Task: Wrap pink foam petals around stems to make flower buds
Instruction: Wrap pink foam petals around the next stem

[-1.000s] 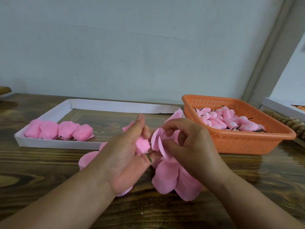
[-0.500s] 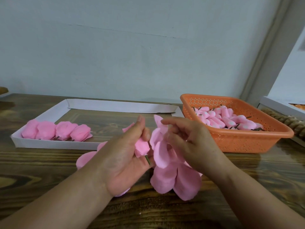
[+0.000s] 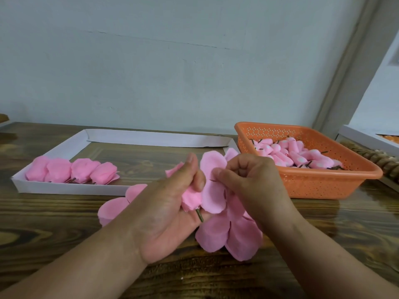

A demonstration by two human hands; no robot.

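My left hand (image 3: pixel 164 212) holds a pink bud (image 3: pixel 191 197) whose green stem (image 3: pixel 199 215) pokes out below, thumb raised against it. Right beside it, my right hand (image 3: pixel 252 188) pinches a pink foam petal sheet (image 3: pixel 212 182) with thumb and fingers, and the sheet stands upright next to the bud. More joined petals (image 3: pixel 231 236) hang and spread from it onto the wooden table (image 3: pixel 43 223). Loose petals (image 3: pixel 116 206) lie behind my left wrist.
A shallow white cardboard tray (image 3: pixel 69 187) at the left holds several wrapped pink buds (image 3: pixel 73 171). An orange plastic basket (image 3: pixel 323 186) at the right holds many small pink stemmed cores (image 3: pixel 302 156). Another white box edge (image 3: pixel 367 137) and a brown strand lie far right.
My right hand has lifted and unfolded the petal sheet, so one petal now stands flat and upright beside the bud. My left hand has kept the bud nearly still.
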